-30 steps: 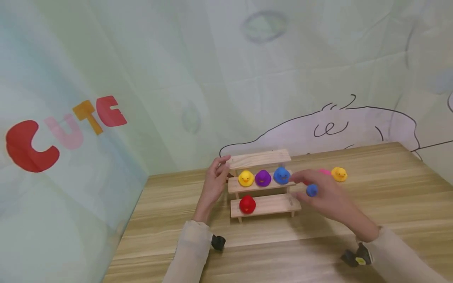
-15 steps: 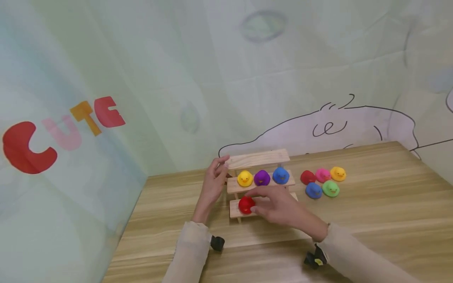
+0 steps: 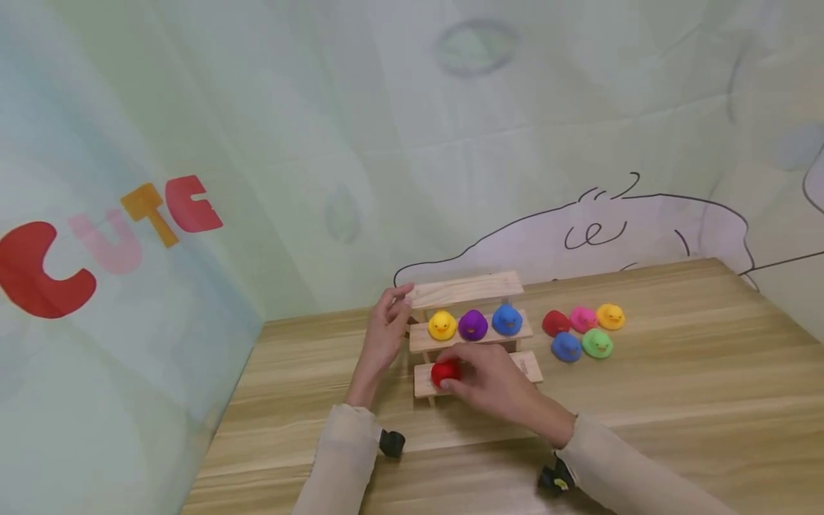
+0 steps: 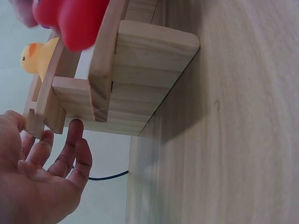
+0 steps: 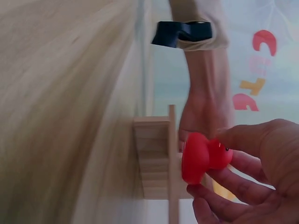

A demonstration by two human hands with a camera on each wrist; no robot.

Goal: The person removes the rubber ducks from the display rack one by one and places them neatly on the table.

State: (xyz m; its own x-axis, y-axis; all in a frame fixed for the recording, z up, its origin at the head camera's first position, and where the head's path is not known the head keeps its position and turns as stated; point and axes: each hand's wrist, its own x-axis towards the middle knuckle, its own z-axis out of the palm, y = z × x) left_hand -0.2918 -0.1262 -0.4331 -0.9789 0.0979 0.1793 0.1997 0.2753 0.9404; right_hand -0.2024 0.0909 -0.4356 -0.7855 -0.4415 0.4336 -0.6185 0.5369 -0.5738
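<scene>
A small three-tier wooden display shelf (image 3: 466,290) stands on the table. My left hand (image 3: 384,329) grips the left end of its top tier, fingers bent against the end in the left wrist view. On the bottom tier's left part, my right hand (image 3: 492,379) pinches a red rubber duck (image 3: 444,373) between thumb and fingers. The right wrist view shows the red rubber duck (image 5: 201,158) from the side, its base close against the board. A yellow duck (image 3: 442,325), a purple duck (image 3: 473,325) and a blue duck (image 3: 507,320) sit on the middle tier.
Right of the shelf, several ducks lie grouped on the wood-grain table (image 3: 669,379): red (image 3: 556,323), pink (image 3: 584,320), yellow (image 3: 610,316), blue (image 3: 566,347) and green (image 3: 597,344). A printed cloth backdrop (image 3: 360,143) rises behind and to the left.
My right hand has moved left from beside the loose ducks to the bottom tier and taken hold of the red duck there. My left hand stays at the shelf's end.
</scene>
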